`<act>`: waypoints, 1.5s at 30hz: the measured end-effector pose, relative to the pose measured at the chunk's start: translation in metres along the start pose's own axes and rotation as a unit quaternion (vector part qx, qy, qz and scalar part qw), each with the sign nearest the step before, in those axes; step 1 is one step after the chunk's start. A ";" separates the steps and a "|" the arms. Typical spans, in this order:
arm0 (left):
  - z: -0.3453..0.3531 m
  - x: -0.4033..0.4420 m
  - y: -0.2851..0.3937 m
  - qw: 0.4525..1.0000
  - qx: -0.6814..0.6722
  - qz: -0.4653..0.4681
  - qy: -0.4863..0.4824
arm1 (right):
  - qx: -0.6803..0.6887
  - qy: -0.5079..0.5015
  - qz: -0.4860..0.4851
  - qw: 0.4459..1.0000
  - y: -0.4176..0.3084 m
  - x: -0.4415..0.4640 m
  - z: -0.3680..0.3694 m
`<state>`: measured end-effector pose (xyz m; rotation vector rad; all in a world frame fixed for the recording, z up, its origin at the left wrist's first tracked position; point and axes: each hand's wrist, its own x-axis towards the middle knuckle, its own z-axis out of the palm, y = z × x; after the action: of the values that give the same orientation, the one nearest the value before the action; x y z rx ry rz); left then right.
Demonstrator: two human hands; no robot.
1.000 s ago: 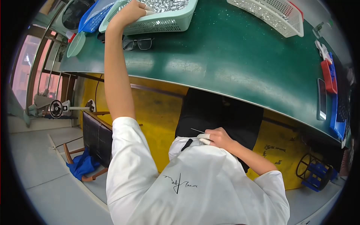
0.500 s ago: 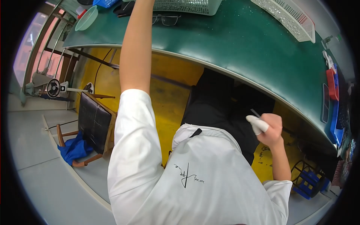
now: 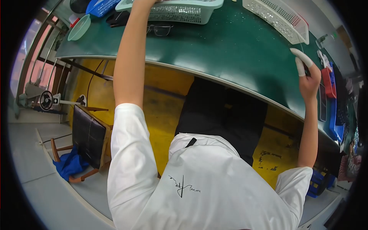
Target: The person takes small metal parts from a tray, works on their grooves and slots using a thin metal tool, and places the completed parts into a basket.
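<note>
My left arm stretches to the top edge, where only a sliver of my left hand [image 3: 147, 1] shows at the pale green perforated basket [image 3: 180, 14]; its fingers are out of frame. Over the right part of the green table is my right hand [image 3: 310, 78], with white finger cots on the thumb and a finger. The hand is closed, and a thin grey tool [image 3: 301, 46] sticks out above the fingers, its kind too small to make out. Just beyond it stands a white perforated basket [image 3: 278, 19] holding small clear, shiny pieces.
Eyeglasses [image 3: 160, 30] lie on the green table [image 3: 214, 46] in front of the pale green basket. A green bowl [image 3: 79, 27] and a blue basket [image 3: 100, 7] are at the left. A red bin [image 3: 328, 82] stands at the right. A chair [image 3: 90, 132] is on the floor.
My right hand has risen from beside my lap to over the table, near the white basket. My left arm stays stretched out, and the view has shifted slightly.
</note>
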<state>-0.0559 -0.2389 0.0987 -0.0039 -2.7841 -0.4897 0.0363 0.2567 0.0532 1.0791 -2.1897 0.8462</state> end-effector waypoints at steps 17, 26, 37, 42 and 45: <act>0.161 -0.051 0.210 0.740 -0.643 0.030 -0.194 | 0.115 -0.004 0.192 0.975 0.126 -0.010 0.031; 0.179 -0.045 0.201 0.586 -0.780 -0.015 -0.218 | 0.233 0.027 0.194 0.953 0.079 0.012 0.039; 0.178 -0.048 0.196 0.570 -0.782 0.032 -0.250 | 0.063 0.069 0.093 0.991 0.070 0.015 0.040; 0.177 -0.048 0.195 0.580 -0.772 0.039 -0.258 | -0.015 0.087 0.018 0.996 0.064 0.018 0.034; 0.170 -0.050 0.199 0.588 -0.765 0.052 -0.258 | -0.073 0.083 -0.030 0.993 0.060 0.022 0.030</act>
<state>-0.0493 0.0073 -0.0020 -0.7513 -1.6784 -2.9125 -0.0311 0.2528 0.0319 0.9620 -2.0363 0.7111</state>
